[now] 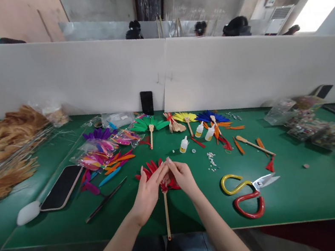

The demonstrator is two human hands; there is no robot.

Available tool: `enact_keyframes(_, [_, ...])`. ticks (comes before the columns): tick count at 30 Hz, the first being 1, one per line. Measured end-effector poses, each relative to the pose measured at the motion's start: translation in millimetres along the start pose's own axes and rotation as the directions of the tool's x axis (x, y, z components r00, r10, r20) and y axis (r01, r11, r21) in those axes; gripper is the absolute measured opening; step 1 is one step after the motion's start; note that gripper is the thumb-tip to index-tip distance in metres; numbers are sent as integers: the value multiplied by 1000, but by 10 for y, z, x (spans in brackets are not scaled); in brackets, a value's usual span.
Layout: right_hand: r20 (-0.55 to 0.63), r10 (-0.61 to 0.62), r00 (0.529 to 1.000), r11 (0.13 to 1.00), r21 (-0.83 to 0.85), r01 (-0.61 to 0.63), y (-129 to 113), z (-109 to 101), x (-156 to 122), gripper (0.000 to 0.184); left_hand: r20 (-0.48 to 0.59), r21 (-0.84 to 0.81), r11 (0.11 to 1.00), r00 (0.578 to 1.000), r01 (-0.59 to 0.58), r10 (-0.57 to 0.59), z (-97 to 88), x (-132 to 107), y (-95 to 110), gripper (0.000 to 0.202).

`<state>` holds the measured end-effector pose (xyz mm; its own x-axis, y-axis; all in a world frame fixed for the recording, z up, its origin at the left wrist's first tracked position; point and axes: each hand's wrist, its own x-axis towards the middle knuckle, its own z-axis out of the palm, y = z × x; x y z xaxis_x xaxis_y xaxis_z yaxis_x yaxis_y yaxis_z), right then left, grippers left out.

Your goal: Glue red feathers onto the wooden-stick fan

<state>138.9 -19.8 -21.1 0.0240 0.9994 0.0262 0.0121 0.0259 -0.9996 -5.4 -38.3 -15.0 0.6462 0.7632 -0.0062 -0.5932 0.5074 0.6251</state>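
A small red feather fan (pixel 149 171) on a thin wooden stick (pixel 166 214) lies on the green table (pixel 312 195) right in front of me. My left hand (pixel 148 191) rests on its red feathers with the fingers pressed together. My right hand (pixel 181 177) meets it at the fan's top, fingertips pinched on something small I cannot make out. The stick's lower end reaches past the table's near edge.
Scissors (pixel 247 191) with a yellow and a red handle lie to the right. Glue bottles (pixel 184 144), white beads (pixel 212 161), finished green (pixel 148 124), yellow (pixel 184 117) and blue (pixel 208 117) fans, loose coloured feathers (pixel 107 151), a phone (pixel 61 187), straw bundles (pixel 0 155) and a white partition (pixel 242 69) surround them.
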Motion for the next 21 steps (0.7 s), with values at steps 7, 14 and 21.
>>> enact_keyframes(7, [50,10,999,999,37,-12,19,-80,-4,49,-5,-26,999,999,33,-33,-28,43,-28,71])
enact_keyframes(14, [170,58,984,995,73,-71,-35,-188,-21,44,-32,-33,999,999,36,-37,-70,10,-67,71])
enact_keyframes(21, [89,80,993,989,114,-90,-20,-112,39,56,-32,-3,1000,999,-19,19,-10,50,-104,70])
